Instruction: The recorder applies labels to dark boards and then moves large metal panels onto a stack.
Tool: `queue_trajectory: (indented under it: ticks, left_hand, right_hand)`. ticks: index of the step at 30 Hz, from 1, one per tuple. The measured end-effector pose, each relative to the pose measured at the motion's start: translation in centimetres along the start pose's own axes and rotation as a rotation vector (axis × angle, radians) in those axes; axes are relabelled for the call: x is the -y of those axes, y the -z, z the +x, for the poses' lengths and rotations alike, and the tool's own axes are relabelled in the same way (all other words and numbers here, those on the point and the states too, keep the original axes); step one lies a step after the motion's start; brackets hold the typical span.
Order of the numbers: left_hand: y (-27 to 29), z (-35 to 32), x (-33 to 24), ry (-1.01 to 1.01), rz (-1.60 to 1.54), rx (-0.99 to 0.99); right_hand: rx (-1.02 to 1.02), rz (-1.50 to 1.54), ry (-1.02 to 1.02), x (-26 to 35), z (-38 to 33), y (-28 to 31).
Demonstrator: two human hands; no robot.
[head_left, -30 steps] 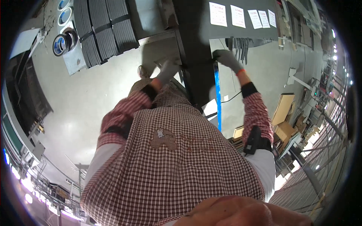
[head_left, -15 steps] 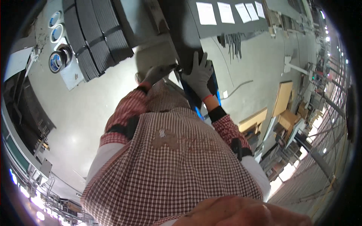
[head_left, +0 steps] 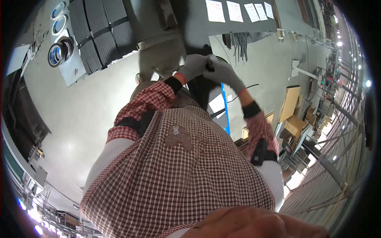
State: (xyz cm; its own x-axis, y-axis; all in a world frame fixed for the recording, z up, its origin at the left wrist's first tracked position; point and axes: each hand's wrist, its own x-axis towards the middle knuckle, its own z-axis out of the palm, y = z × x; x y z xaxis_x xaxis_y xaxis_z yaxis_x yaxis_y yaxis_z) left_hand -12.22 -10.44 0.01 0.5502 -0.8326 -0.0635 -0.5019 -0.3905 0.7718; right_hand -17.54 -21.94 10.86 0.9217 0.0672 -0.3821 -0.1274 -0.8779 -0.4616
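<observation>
My left hand (head_left: pixel 193 66), in a grey glove, meets my right hand (head_left: pixel 225 74), gloved the same way, above the dark work surface in front of my apron. The fingers of both are bent and pressed together. Something small and dark shows between the fingertips, too hidden for me to make out its kind. Below my right hand runs a blue edge strip (head_left: pixel 226 107) along the dark surface. A white sheet (head_left: pixel 216 104) lies just left of that strip.
Banded stacks of dark grey strips (head_left: pixel 104 35) stand at the far left, beside rolls of tape (head_left: pixel 58 53). Several paper sheets (head_left: pixel 215 10) lie on the dark surface ahead. Loose black strips (head_left: pixel 240 43) hang from its edge. Brown boards (head_left: pixel 289 104) lean at the right.
My right hand has lifted from lying spread on the dark surface and curled its fingers. My left hand has moved right to meet it. The view has shifted slightly.
</observation>
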Motion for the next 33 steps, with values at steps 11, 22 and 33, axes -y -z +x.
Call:
queue_trajectory:
  ticks: [11, 22, 33]
  left_hand:
    - [0.3, -0.5, -0.9, 0.084, 0.005, -0.042]
    - [-4.1, -9.1, -1.9, 0.385, -0.286, -0.150]
    - [9.0, -10.9, -5.6, 0.345, -0.751, -0.055]
  right_hand:
    - [0.541, -1.000, -0.176, -16.3, 7.9, -0.1]
    - [0.834, -0.181, -0.274, -10.8, 0.3, -1.5]
    - [0.456, 0.253, 0.561, 4.5, -1.2, 4.8]
